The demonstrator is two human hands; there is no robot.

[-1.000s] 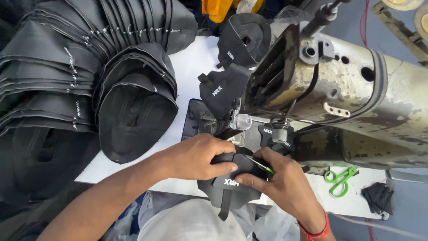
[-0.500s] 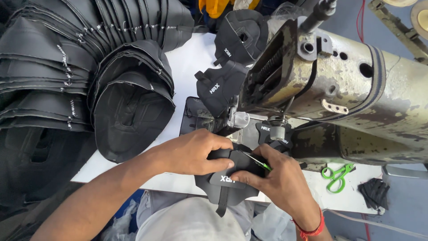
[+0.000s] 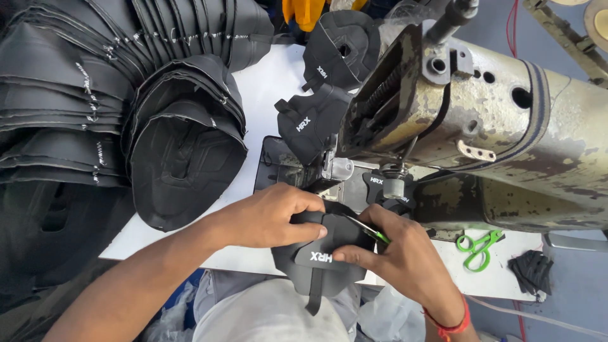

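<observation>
- Seen from my head camera: the left hand [image 3: 269, 215] presses flat on a black padded fabric panel [image 3: 320, 253], fingers curled over its far edge, pinning it to the near edge of the white table [image 3: 266, 95].
- The right hand [image 3: 396, 253] pinches the same panel's right side between thumb and forefinger, with a green-handled thread snip [image 3: 367, 229] tucked under its fingers.
- The panel lies just near of the needle area of the worn, cream-coloured industrial sewing machine [image 3: 500, 126]; a narrow black strap hangs from it toward my lap.
- Two similar black panels [image 3: 313, 120] lie on the far side of the needle, linked in a chain; by my judgement those have been through the machine.
- At left, a tall fanned stack of larger black moulded pieces [image 3: 95, 95] leans over the table; whether they are finished or waiting I cannot tell.
- A pair of green-handled scissors [image 3: 478, 244] rests at right on the table, beside a small heap of black scraps [image 3: 532, 272].
- My reading: the panel in hand is mid-way, at the trimming or positioning stage.
</observation>
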